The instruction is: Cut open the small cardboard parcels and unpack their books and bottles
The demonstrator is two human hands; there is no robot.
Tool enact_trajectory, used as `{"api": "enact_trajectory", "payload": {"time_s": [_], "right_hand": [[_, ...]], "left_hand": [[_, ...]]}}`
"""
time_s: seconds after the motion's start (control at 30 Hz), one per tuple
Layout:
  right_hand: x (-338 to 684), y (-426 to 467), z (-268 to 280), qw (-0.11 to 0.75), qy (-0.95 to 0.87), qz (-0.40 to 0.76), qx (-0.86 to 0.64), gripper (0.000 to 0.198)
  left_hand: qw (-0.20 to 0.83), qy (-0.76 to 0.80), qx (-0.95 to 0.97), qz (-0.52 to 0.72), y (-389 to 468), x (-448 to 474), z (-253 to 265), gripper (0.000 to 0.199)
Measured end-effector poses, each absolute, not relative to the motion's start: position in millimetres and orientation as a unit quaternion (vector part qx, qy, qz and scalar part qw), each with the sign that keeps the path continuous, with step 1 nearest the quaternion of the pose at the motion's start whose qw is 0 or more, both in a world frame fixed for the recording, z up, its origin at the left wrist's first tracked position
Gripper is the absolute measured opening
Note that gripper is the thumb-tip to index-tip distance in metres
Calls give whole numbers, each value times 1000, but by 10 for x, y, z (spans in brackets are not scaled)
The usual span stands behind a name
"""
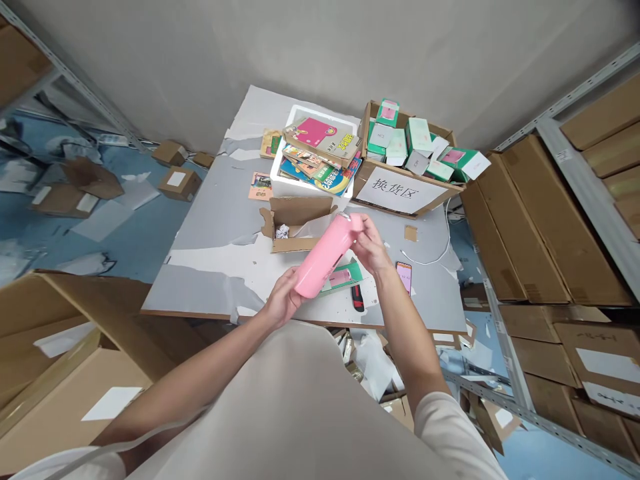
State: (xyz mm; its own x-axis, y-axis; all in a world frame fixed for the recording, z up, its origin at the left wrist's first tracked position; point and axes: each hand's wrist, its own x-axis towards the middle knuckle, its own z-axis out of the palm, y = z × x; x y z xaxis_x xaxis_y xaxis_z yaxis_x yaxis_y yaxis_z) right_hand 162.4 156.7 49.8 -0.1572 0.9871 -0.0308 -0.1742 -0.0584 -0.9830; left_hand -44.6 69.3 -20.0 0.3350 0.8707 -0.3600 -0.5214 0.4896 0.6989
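Grey wall (310,53) behind, blue floor (105,230) littered with paper and cartons to the left, metal shelving with stacked brown cartons (543,220) to the right; work surface is a table (193,287) with a worn, patchy grey-and-white covering. Pink bottle (326,257) is held tilted above the near part of the table, cap end toward upper right. Left hand (284,299): fingers closed on the bottle's lower end. Right hand (370,247): fingers curled about the cap end, gripping it. Partly hidden behind and below the bottle lies a green box (353,272) with a pink picture; just beside it, a red-and-black cutter (357,299). Phone (404,275), screen lit, sits to the right of the right forearm, near a white cable (447,243). Beyond the bottle: small open carton (293,246) containing crumpled paper (283,231). Farther back, a white foam box (276,179) heaped with books (325,141) stands beside a large carton (431,205) full of green-and-white boxes (397,147), its front bearing a handwritten paper sign (397,192)
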Motion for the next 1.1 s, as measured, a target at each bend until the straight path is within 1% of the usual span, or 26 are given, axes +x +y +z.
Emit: {"api": "enact_trajectory", "payload": {"time_s": [0.07,0.17,0.23,0.4,0.47,0.53,0.57,0.63,0.7,0.77,0.87,0.97,1.1], "right_hand": [[1649,1556,519,475,-489,607,-409,66],[1639,1551,536,478,-476,608,-417,59],[1621,1555,533,489,-467,599,-428,56],[1644,1551,485,487,-467,584,-452,55],[1680,1536,455,487,-480,566,-460,54],[1728,1515,428,484,-507,539,-467,58],[1757,1503,418,481,-524,526,-467,62],[1824,1480,409,476,-561,501,-456,75],[1896,1461,409,474,-595,480,-437,81],[1965,1443,411,464,-619,463,-432,80],[2065,1403,408,448,-622,464,-444,81],[2182,1342,400,452,-604,497,-430,81],[2347,1278,381,459,-573,557,-389,72]], "left_hand": [[816,352,207,410,692,-449,-200,61],[828,357,204,383,676,-433,-212,70],[814,361,226,395,663,-417,-217,70],[779,362,277,430,626,-389,-231,72],[741,380,311,458,605,-381,-247,75],[708,406,328,475,584,-375,-263,81],[709,411,322,474,574,-371,-267,79],[744,396,292,453,555,-361,-269,69],[780,373,260,430,537,-337,-266,70],[799,368,236,414,515,-294,-269,75],[811,370,219,397,470,-203,-294,76],[820,372,210,381,436,-114,-331,75],[847,394,186,305,454,-37,-350,89]]}}
